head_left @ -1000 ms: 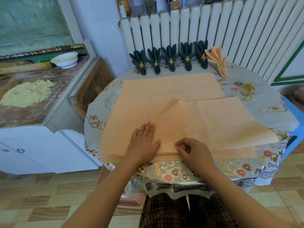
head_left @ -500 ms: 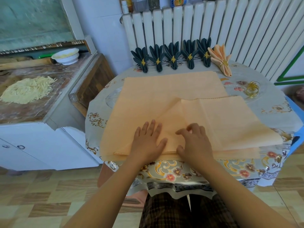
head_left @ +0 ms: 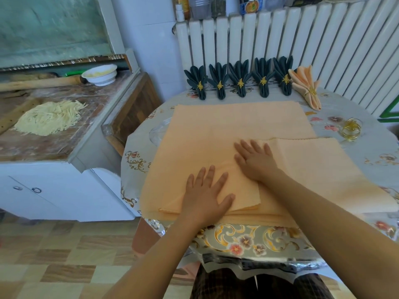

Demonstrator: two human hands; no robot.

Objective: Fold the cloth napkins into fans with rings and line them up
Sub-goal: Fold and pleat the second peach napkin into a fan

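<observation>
A stack of peach cloth napkins [head_left: 226, 124] covers the middle of the round table [head_left: 386, 156]. The top napkin has a fold lying across its near left part. My left hand [head_left: 207, 197] lies flat with spread fingers on that folded part near the front edge. My right hand [head_left: 255, 159] presses flat on the napkin a little farther in. Several dark green fan napkins [head_left: 240, 82] with gold rings stand in a row at the back. A peach fan napkin [head_left: 306, 88] with a ring leans at the row's right end. Loose gold rings [head_left: 350, 128] lie at the right.
A white radiator [head_left: 302, 39] with jars on top stands behind the table. To the left is a counter [head_left: 64, 134] with a pile of cut noodles [head_left: 49, 117], a rolling pin and a white bowl [head_left: 100, 74]. The table wears a flowered plastic cover.
My right hand has opened from a pinch and slid away from me along the fold, now lying flat. My left hand stayed flat on the napkin. The camera has moved closer.
</observation>
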